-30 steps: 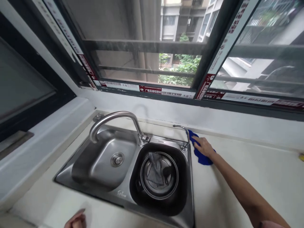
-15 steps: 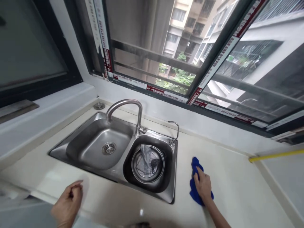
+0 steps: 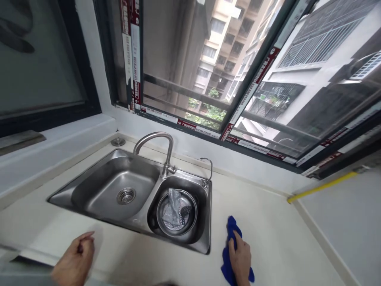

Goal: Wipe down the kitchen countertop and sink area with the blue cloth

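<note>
My right hand (image 3: 240, 256) presses a crumpled blue cloth (image 3: 228, 254) onto the pale countertop (image 3: 262, 222), right of the sink, with its fingers bent over the fabric. At the lower left, my left hand (image 3: 76, 256) is over the counter's front part with its fingers curled in; nothing shows in it. Between the hands lies a steel double-bowl sink (image 3: 139, 220). Its right bowl holds a round perforated metal basket (image 3: 195, 216) with a grey crumpled piece (image 3: 174, 208) and a dark mesh-like bit (image 3: 187, 211) inside.
A curved steel faucet (image 3: 169, 149) rises behind the sink, and a thin small tap (image 3: 211, 167) stands at its right corner. A round metal drain piece (image 3: 118, 142) lies at the back left. A yellow pipe (image 3: 324, 186) runs along the right wall, below the windows.
The camera view has shifted, so the sink sits further left. My right hand and the blue cloth appear lower, nearer the counter's front. My left hand stays curled.
</note>
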`<state>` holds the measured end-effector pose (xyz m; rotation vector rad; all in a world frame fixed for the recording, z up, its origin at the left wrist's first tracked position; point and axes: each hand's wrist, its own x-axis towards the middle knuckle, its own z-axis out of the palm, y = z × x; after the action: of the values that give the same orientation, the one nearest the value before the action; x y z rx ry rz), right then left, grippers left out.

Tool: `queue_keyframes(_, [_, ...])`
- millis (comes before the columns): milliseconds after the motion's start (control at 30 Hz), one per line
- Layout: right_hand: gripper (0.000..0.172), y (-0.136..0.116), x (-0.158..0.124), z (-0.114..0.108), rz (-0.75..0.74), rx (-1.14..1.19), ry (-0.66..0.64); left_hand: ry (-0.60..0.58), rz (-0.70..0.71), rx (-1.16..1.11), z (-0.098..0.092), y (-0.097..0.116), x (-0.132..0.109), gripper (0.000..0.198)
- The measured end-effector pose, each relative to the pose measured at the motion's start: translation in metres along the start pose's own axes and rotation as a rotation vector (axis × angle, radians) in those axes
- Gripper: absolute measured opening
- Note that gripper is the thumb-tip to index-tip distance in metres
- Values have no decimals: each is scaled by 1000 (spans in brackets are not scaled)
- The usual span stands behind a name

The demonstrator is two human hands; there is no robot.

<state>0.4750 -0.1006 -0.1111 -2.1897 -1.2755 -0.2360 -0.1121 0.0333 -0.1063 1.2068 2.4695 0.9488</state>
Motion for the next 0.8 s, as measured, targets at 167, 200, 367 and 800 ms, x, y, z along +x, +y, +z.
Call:
queue_keyframes(167, [55,1,3,4,-7,59,36,-125,-105,-37,-13,14,1,39])
queue_keyframes(200, [55,1,4,5,13,63,44,-114,-104,-30,-14,16,1,40])
queue_keyframes(367, [64,2,5,10,88,50,15,-99,-93,23,-15,19,1,43])
queue_keyframes(800, [84,6,4,17,62,21,40,-138,-83,77,-22,29,-4,55])
